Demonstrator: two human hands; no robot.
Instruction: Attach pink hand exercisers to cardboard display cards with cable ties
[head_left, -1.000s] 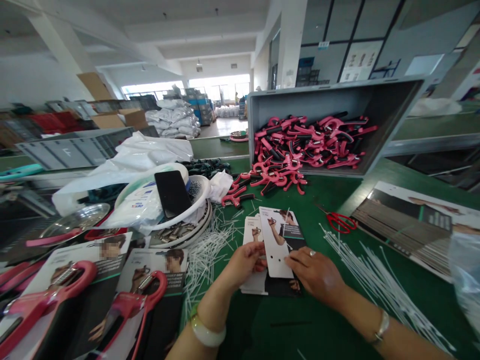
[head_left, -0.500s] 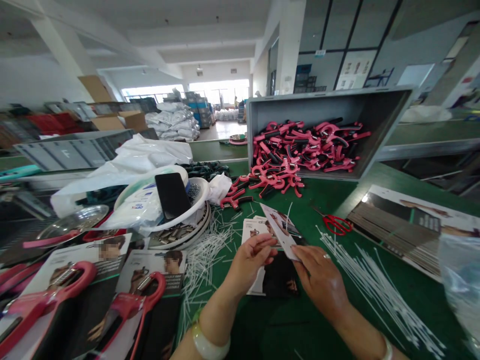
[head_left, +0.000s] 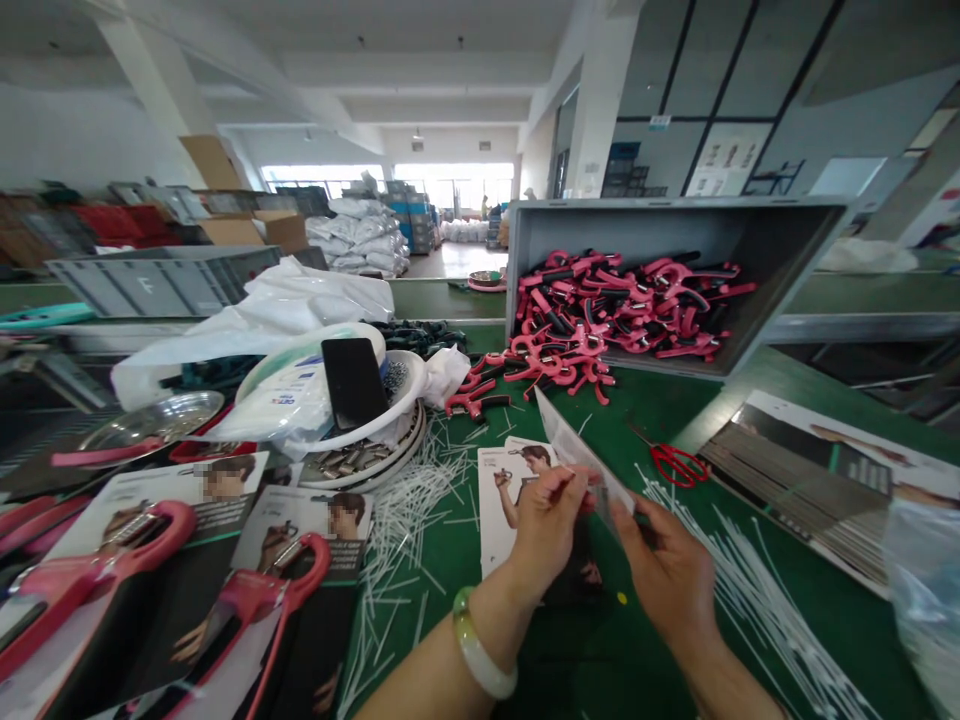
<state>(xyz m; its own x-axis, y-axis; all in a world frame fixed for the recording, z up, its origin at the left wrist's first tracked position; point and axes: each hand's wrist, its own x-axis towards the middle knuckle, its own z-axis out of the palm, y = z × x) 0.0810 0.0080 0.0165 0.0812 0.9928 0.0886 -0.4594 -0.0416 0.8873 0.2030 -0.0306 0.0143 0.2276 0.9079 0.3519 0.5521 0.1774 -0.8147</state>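
- My left hand (head_left: 551, 520), a pale green bangle (head_left: 480, 645) on its wrist, has thumb and fingertips bunched together against the raised card; whether they pinch it or some small thing, I cannot tell.
- My right hand (head_left: 671, 565) is clamped on the lower right edge of that raised card (head_left: 568, 440), which I hold tilted above the green table (head_left: 592, 665).
- At my lower left lie carded grips (head_left: 255, 592), pink and black, each with a coiled spring.
- Beneath my left hand a small stack of printed cards (head_left: 493, 520) rests on the table, partly covered by my fingers and wrist.
- To the left of that stack, loose white ties (head_left: 420, 505) lie scattered; to the right of my right hand, longer white ties (head_left: 765, 580) lie in a spread bundle.
- Beyond the bundle are red-handled scissors (head_left: 679, 465), just beside a larger stack of cards (head_left: 806, 475).
- Further left, a black phone (head_left: 354, 385) rests on a white basin (head_left: 390, 422).
- Beyond the raised card, a grey crate (head_left: 772, 270) stands on its side, with pink and black grips (head_left: 637, 300) heaped inside and spilling out.
- Far behind, white sacks (head_left: 364, 235) are piled.
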